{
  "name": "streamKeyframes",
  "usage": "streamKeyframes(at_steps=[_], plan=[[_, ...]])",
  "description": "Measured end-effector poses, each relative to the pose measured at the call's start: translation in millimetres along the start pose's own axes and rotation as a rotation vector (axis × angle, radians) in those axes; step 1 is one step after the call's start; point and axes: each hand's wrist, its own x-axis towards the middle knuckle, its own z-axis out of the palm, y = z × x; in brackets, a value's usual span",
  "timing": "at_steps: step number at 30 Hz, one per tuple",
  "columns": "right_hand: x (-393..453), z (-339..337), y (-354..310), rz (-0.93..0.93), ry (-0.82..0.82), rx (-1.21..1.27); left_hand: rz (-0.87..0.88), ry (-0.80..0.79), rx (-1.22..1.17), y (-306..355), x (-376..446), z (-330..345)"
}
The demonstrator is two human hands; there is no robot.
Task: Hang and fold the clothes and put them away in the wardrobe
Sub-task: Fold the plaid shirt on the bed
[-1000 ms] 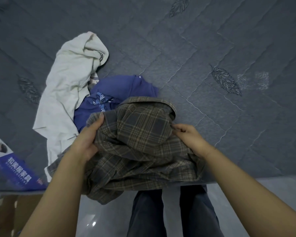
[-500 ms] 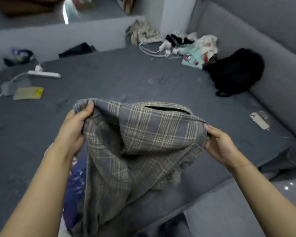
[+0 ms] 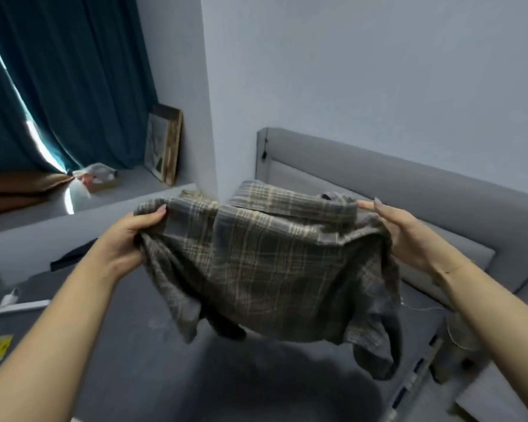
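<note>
Fingers (image 3: 160, 210) of the left hand (image 3: 128, 236) pinch one top corner of the plaid shirt (image 3: 269, 263), thumb over the cloth. Right hand (image 3: 406, 236) holds the opposite top edge; its fingers look nearly straight, and the thumb is hidden behind the fabric, so I cannot tell how firmly it grips.

Shirt is held up in the air between both hands, above the bed (image 3: 153, 345), touching nothing else. Collar sits along the top edge; hem and a sleeve sag below.

Handling, judged: light, soft, limp woven cloth (no stiffness, drapes wherever unsupported). Not fragile, not slippery. Best holds are probably the two shoulder seams beside the collar, so it hangs flat for a hanger or a fold.

Around: grey headboard (image 3: 409, 178) at right, power strip (image 3: 16, 307) on the bed at left, teal curtain (image 3: 73, 80) beyond.
</note>
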Motion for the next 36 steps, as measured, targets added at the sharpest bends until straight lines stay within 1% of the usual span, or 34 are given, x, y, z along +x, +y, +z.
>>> streamKeyframes(at_steps=[1,2,4,6,7,8,9,10,11,13,14,15,16,18,19,20,21,22,23,24,25,27,29,30,31,33,34,35,36], plan=[[0.3,-8.0,-5.0,-0.029,0.029,-0.038,0.000,-0.029,0.017,1.8,3.7,-2.0],[0.8,-16.0,-8.1,-0.057,0.060,-0.140,-0.009,-0.039,0.047,1.4,8.0,-3.3],[1.8,-29.2,-8.4,-0.104,0.053,-0.512,-0.054,-0.038,0.178,-5.3,14.4,-4.4],[3.4,-36.6,-5.0,-0.095,-0.034,-0.919,-0.129,-0.078,0.358,-14.2,16.1,-2.5],[4.7,-37.7,-2.0,-0.089,-0.073,-1.053,-0.176,-0.115,0.441,-18.6,14.4,-0.9],[6.1,-38.4,0.9,-0.090,-0.089,-1.128,-0.236,-0.152,0.515,-23.4,11.3,1.4],[7.6,-39.4,4.1,-0.102,-0.086,-1.139,-0.296,-0.188,0.591,-28.3,8.1,3.3],[8.5,-40.4,6.9,-0.113,-0.062,-1.075,-0.344,-0.222,0.665,-32.9,5.5,5.1],[7.8,-40.6,7.9,-0.108,-0.031,-0.952,-0.375,-0.247,0.734,-36.9,3.0,8.1],[6.1,-41.0,5.6,-0.071,0.013,-0.646,-0.373,-0.262,0.814,-40.0,0.0,18.3],[6.0,-40.5,2.4,-0.044,0.007,-0.525,-0.344,-0.248,0.794,-39.5,-0.1,23.8],[6.8,-40.3,-1.2,-0.022,-0.012,-0.445,-0.303,-0.215,0.710,-38.2,0.9,27.8],[7.3,-38.9,-5.6,-0.003,-0.037,-0.380,-0.270,-0.179,0.565,-35.3,3.4,31.0],[8.8,-37.3,-14.2,0.047,-0.085,-0.271,-0.234,-0.108,0.207,-24.6,12.1,35.5],[9.8,-37.2,-17.3,0.079,-0.097,-0.223,-0.217,-0.101,0.117,-20.0,16.1,37.9],[10.0,-35.0,-20.8,0.132,-0.106,-0.182,-0.200,-0.119,0.124,-17.1,20.3,40.0],[11.6,-33.6,-22.7,0.181,-0.093,-0.147,-0.199,-0.158,0.228,-16.8,23.5,42.2],[12.5,-29.7,-24.5,0.224,-0.067,-0.106,-0.221,-0.229,0.382,-18.2,24.8,44.1],[15.2,-26.7,-24.8,0.248,-0.035,-0.056,-0.276,-0.328,0.513,-20.9,24.5,46.1],[17.6,-22.6,-25.6,0.274,-0.001,0.009,-0.364,-0.443,0.590,-26.1,23.8,48.2],[20.9,-19.9,-25.3,0.305,0.038,0.066,-0.466,-0.543,0.618,-33.2,23.2,50.5],[26.7,-15.7,-21.2,0.391,0.108,0.144,-0.623,-0.723,0.585,-51.9,21.6,59.4],[32.2,-14.9,-14.2,0.442,0.170,0.186,-0.687,-0.834,0.537,-75.3,17.0,74.9],[33.8,-15.3,-12.1,0.445,0.200,0.220,-0.684,-0.832,0.544,-87.7,14.3,84.3],[35.3,-17.8,-11.3,0.432,0.229,0.259,-0.658,-0.772,0.556,-96.7,10.4,95.1],[35.6,-28.0,-11.3,0.387,0.253,0.244,-0.559,-0.525,0.568,-104.7,9.4,108.0],[32.2,-33.7,-12.9,0.364,0.250,0.153,-0.497,-0.402,0.531,-104.1,13.5,109.4],[26.7,-39.4,-15.2,0.338,0.245,-0.048,-0.440,-0.311,0.459,-99.9,18.6,108.3],[19.6,-44.5,-17.9,0.302,0.234,-0.295,-0.388,-0.260,0.382,-92.5,23.3,105.7]])
